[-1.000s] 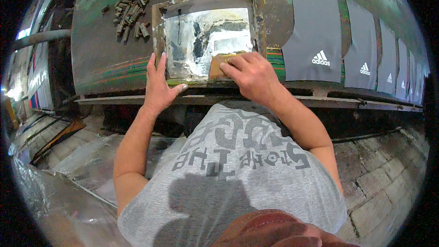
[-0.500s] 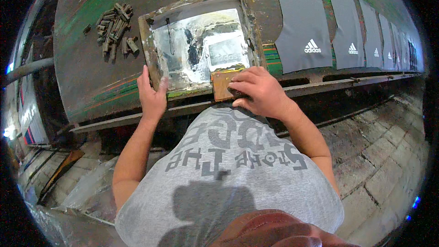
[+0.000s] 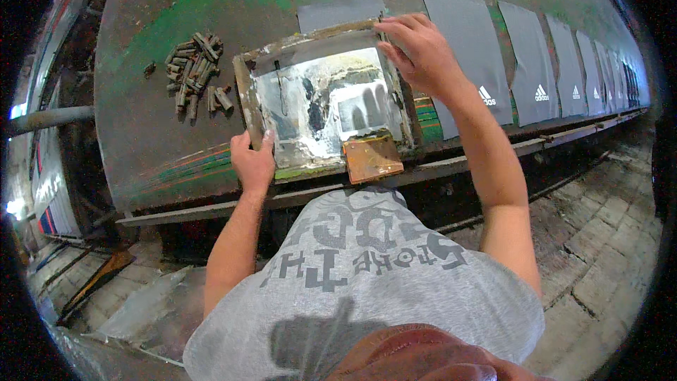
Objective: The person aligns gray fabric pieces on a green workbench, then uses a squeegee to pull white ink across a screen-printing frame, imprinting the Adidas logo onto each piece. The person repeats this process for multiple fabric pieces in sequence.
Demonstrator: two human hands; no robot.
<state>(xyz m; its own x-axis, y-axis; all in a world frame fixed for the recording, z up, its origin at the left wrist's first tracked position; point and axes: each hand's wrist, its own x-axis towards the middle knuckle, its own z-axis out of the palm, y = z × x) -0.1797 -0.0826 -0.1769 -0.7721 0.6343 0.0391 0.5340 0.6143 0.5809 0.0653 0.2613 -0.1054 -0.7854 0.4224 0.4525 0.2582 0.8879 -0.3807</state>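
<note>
Green and brown paint covers the long bench (image 3: 162, 92) in front of me, and it looks old and scratched. On it lies a wooden printing screen frame (image 3: 321, 102) with a shiny, white-smeared mesh in the middle.

My left hand (image 3: 252, 162) holds the frame at its near left corner. The fingers are curled shut around the wood, thumb on top. My right hand (image 3: 419, 53) is at the far right corner of the frame. Its fingers are bent over the edge and touch the wood, but I cannot tell if they hold it tight.

A brown squeegee block (image 3: 372, 159) rests on the near side of the frame, by the bench edge, between my two arms. No hand touches it.

A dark grey cloth piece (image 3: 338, 14) peeks out from under the far side of the frame. More grey cloth pieces (image 3: 532, 63) with small white marks lie in a row to my right.

A pile of small brown sticks (image 3: 196, 70) sits to the left of the frame, well apart from my left hand. Down below is a brick floor (image 3: 606, 240).
</note>
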